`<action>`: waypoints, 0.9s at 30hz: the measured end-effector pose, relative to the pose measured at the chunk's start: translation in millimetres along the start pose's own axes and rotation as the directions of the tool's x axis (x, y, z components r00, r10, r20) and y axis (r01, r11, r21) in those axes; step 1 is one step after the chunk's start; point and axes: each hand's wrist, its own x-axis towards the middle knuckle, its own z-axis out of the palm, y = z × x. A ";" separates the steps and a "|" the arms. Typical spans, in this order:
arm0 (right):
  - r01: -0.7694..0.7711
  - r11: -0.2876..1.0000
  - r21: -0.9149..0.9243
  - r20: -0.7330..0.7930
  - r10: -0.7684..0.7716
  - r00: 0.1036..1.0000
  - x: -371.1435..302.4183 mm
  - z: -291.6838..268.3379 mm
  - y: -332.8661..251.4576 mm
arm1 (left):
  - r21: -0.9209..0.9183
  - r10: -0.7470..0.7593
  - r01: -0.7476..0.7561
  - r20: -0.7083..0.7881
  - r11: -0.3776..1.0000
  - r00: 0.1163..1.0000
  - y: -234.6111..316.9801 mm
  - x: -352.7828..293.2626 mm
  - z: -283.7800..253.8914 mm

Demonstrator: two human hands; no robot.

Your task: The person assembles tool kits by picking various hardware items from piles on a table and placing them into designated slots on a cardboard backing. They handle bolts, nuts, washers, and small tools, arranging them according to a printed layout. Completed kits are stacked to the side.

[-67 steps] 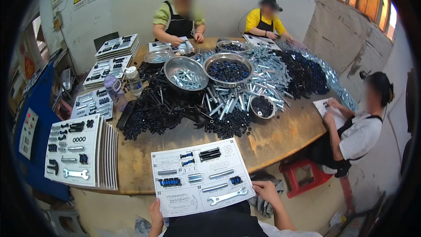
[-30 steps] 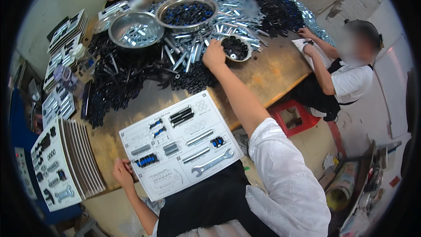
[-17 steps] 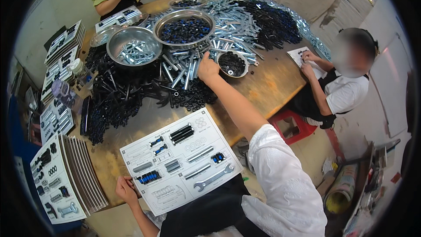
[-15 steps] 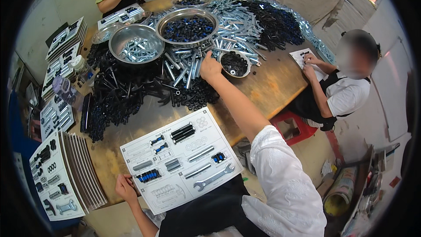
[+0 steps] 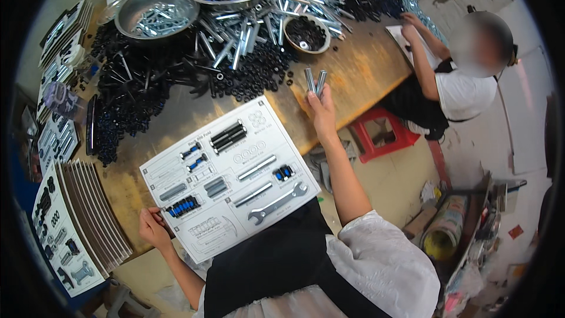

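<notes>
My left hand [image 5: 155, 228] grips the lower left edge of a white printed parts card [image 5: 194, 238], which lies tilted in front of me. Fixed on the card are black bolts [image 5: 228, 136], blue-and-black bolts [image 5: 183, 206], grey tubes [image 5: 256, 168] and an open-ended wrench [image 5: 278, 203]. Past the card's right corner, my right hand [image 5: 322, 111] is closed round a pair of short silver metal tubes [image 5: 311, 80], their upper ends standing out above the fingers. The fingertips of my left hand are partly hidden at the card's edge.
Beyond the card lie heaps of black parts [image 5: 132, 94] and silver tubes [image 5: 238, 44]. Steel bowls [image 5: 123, 23] and a small bowl of black rings [image 5: 288, 40] stand among them. Stacked cards [image 5: 112, 218] are at left. A co-worker [image 5: 471, 91] sits at right by a red stool [image 5: 368, 135].
My right hand has come back from the pile of silver parts toward the card, now with metal tubes in it. My left hand still holds the card. The view has tipped downward.
</notes>
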 end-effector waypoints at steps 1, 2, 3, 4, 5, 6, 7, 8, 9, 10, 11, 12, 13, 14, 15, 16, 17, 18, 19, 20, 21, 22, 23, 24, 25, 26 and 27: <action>-0.018 0.999 -0.047 -0.015 0.018 1.000 -8.9 -3.8 1.0 | 0.004 0.008 -0.008 0.009 1.000 1.000 0.3 -0.6 -0.3; -0.038 0.995 -0.094 -0.028 0.035 0.999 -17.5 -7.2 1.2 | 0.007 0.015 -0.015 0.018 1.000 1.000 1.4 -1.6 -0.7; -0.043 0.989 -0.138 -0.031 0.039 0.999 -18.4 -6.7 -1.8 | 0.002 0.027 -0.027 0.010 1.000 1.000 3.5 -0.4 0.6; -0.010 0.971 -0.239 0.003 0.011 1.000 -19.9 -11.1 3.4 | 0.000 0.022 -0.022 0.013 1.000 1.000 4.7 0.4 1.5; 0.013 0.953 -0.302 0.018 -0.008 1.000 -22.6 -14.0 3.0 | -0.002 0.015 -0.015 0.014 1.000 1.000 5.5 0.7 2.1; 0.042 0.932 -0.360 0.042 -0.028 0.999 -23.7 -12.0 -1.5 | -0.004 0.007 -0.007 0.007 1.000 1.000 6.0 0.4 2.2; 0.071 0.906 -0.417 0.068 -0.047 0.997 -25.4 -8.9 -5.8 | -0.015 -0.007 0.007 -0.005 1.000 1.000 6.4 0.1 1.6; 0.072 0.907 -0.415 0.082 -0.041 0.996 -28.0 -4.6 -10.5 | -0.025 -0.023 0.022 -0.016 0.999 1.000 6.7 0.0 0.5; 0.075 0.908 -0.413 0.097 -0.038 0.995 -32.1 4.6 -22.1 | -0.038 -0.037 0.036 -0.029 0.999 0.999 7.1 -0.2 -0.7; 0.075 0.908 -0.412 0.112 -0.032 0.993 -36.2 13.2 -30.6 | -0.105 -0.066 0.061 -0.047 0.993 0.997 9.9 -0.1 -1.5; 0.057 0.937 -0.343 0.140 -0.009 0.990 -40.4 23.3 -34.0 | -0.171 -0.097 0.085 -0.065 0.982 0.993 15.2 1.3 -3.0; 0.031 0.951 -0.308 0.193 0.030 0.981 -46.4 34.2 -48.5 | -0.236 -0.132 0.112 -0.072 0.965 0.989 20.2 2.8 -4.3; -0.002 0.963 -0.270 0.256 0.073 0.964 -53.0 48.2 -64.5 | -0.255 -0.167 0.140 -0.089 0.957 0.982 33.3 2.0 0.7; -0.011 0.987 -0.158 0.330 0.063 0.942 -59.9 62.6 -73.4 | -0.265 -0.080 0.081 0.013 0.961 0.997 43.5 1.7 3.8; -0.035 0.999 -0.038 0.401 0.048 0.915 -67.2 77.0 -78.5 | -0.273 0.009 0.022 0.111 0.962 0.994 55.9 2.7 7.0; -0.068 0.997 0.044 0.478 0.038 0.877 -74.9 89.8 -81.7 | -0.275 0.115 -0.054 0.210 0.960 0.971 74.5 5.3 17.9; -0.187 0.982 0.013 0.576 0.146 0.805 -81.4 100.0 -94.3 | -0.288 0.214 -0.123 0.309 0.950 0.927 97.1 8.7 32.0; -0.188 0.982 -0.010 0.627 0.153 0.764 -88.1 110.5 -100.9 | -0.254 0.308 -0.228 0.341 0.940 0.888 122.9 12.2 45.4; -0.209 0.978 0.017 0.654 0.147 0.742 -95.8 121.3 -105.2 | -0.231 0.401 -0.334 0.380 0.914 0.834 146.9 14.6 59.0; -0.233 0.971 0.045 0.684 0.140 0.716 -102.9 132.9 -109.6 | -0.216 0.404 -0.346 0.357 0.913 0.842 165.8 12.9 68.6; -0.283 0.952 0.116 0.696 0.125 0.708 -109.7 142.4 -111.7 | -0.207 0.407 -0.355 0.335 0.912 0.850 179.0 11.7 76.2; -0.302 0.953 0.035 0.710 0.189 0.678 -113.0 145.6 -111.4 | -0.238 0.465 -0.406 0.312 0.883 0.828 185.5 12.0 80.8; -0.325 0.907 0.266 0.697 0.052 0.716 -119.9 157.5 -106.2 | -0.256 0.415 -0.344 0.326 0.904 0.849 186.9 9.9 82.2; -0.389 0.868 0.309 0.691 0.076 0.718 -122.3 162.5 -102.4 | -0.273 0.363 -0.278 0.344 0.921 0.866 187.1 6.9 83.8; -0.449 0.822 0.350 0.686 0.101 0.721 -124.1 166.1 -99.8 | -0.289 0.311 -0.212 0.363 0.934 0.878 186.3 4.6 84.9; -0.462 0.789 0.405 0.634 0.121 0.764 -128.2 170.6 -98.2 | -0.269 0.289 -0.188 0.414 0.945 0.863 178.8 5.1 84.0; -0.469 0.755 0.458 0.591 0.136 0.795 -130.3 178.8 -98.1 | -0.304 0.217 -0.083 0.439 0.949 0.872 174.1 3.7 84.7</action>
